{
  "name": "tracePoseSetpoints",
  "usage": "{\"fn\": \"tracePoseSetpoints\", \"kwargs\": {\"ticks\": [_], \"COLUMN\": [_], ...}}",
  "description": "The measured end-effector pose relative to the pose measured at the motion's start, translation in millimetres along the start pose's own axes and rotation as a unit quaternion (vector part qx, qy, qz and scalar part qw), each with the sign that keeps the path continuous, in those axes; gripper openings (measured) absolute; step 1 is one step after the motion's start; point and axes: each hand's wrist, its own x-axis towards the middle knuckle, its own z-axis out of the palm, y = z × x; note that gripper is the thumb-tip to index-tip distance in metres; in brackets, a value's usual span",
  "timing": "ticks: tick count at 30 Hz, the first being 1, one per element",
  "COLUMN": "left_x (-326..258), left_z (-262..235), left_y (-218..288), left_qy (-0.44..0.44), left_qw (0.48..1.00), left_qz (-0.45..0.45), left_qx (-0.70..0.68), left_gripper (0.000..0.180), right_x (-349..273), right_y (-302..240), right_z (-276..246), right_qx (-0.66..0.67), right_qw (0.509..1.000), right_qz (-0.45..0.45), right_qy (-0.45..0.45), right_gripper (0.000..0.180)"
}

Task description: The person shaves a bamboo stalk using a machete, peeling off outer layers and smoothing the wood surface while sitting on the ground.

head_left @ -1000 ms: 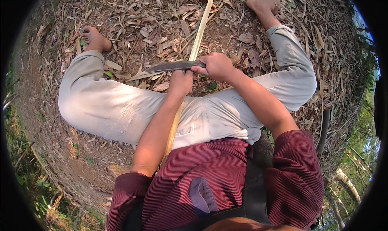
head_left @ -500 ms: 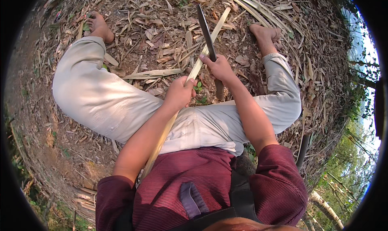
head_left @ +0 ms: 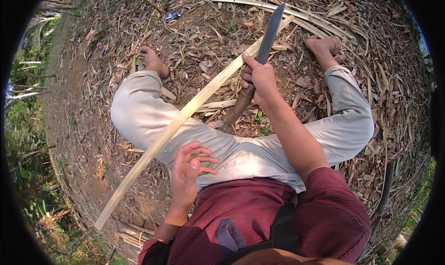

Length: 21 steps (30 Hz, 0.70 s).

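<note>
My right hand [head_left: 260, 79] is closed round a large machete [head_left: 271, 33] with a dark blade and a thick wooden handle. The blade points up and away from me. My right thumb also presses on a long pale bamboo strip [head_left: 197, 100], which crosses behind the blade. The strip slants from the far right down over my left thigh to the near left. Below it, my left hand [head_left: 187, 172] is raised in front of my lap, fingers spread, holding nothing and apart from the strip.
Several long pale strips [head_left: 259, 4] lie curved on the far ground. Dry leaves and shavings [head_left: 185, 56] cover the soil. A small blue packet [head_left: 172, 16] lies far left. My bare feet [head_left: 153, 61] rest on either side. A dark pole [head_left: 385, 186] lies at the right.
My left hand has let go of the bamboo strip and opened. The strip has swung out to the left across my thigh. My right hand still holds the machete and the strip.
</note>
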Motion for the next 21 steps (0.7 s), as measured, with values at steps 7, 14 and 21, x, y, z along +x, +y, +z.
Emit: {"fn": "tracePoseSetpoints", "kwargs": {"ticks": [7,14,21], "left_x": [58.2,56.9,55.0], "left_z": [6.5,-2.8,16.5], "left_y": [44.6,71.9,58.7], "left_qy": [0.194,-0.052,0.134], "left_qw": [0.812,0.828,0.823], "left_qz": [0.525,0.547,0.528], "left_qx": [-0.161,-0.109,-0.162], "left_gripper": [0.09,0.066,0.06], "right_x": [-57.6,-66.6,-83.5], "right_y": [36.8,50.8,69.7], "right_z": [28.9,27.0,-13.4], "right_qx": [0.048,-0.018,-0.07], "right_qw": [0.986,0.967,0.965], "right_qz": [0.131,0.203,0.194], "right_qy": [-0.088,-0.152,-0.162], "right_gripper": [0.028,0.035,0.03]}}
